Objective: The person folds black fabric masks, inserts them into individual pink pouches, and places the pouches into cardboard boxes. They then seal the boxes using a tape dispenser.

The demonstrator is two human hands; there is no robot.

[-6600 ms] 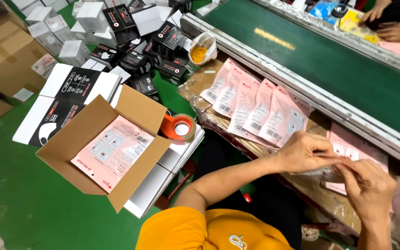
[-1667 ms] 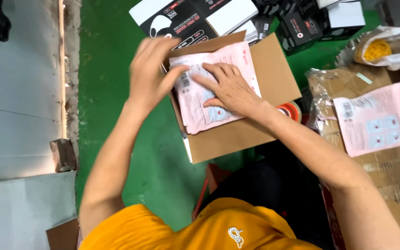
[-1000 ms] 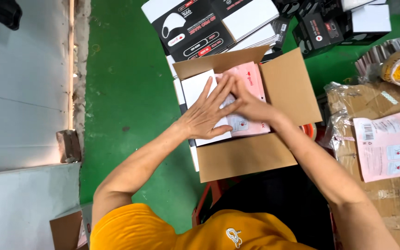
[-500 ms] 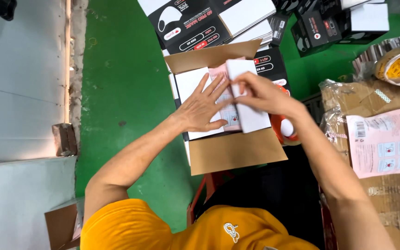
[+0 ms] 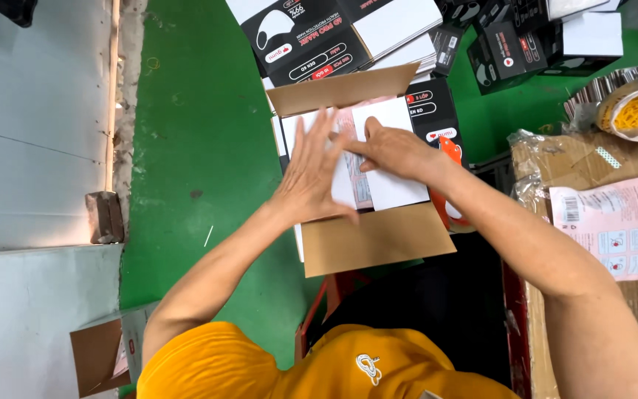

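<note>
Pink sheet [image 5: 357,159] mostly hidden under white flaps [image 5: 393,148] and both hands – left hand [image 5: 317,171], right hand [image 5: 396,151]. Orange tape roll [image 5: 448,151] half-covered by right forearm. Box [image 5: 378,240] contents unseen.

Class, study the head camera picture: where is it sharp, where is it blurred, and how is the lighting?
Head view: light is even and soft, with only faint shadows under the forearms; the left hand shows slight motion blur at its fingertips, while the right hand and the cardboard box look fairly sharp; the pale wall panel is bright but not glaring; straight edges bend slightly toward the frame corners.
</note>
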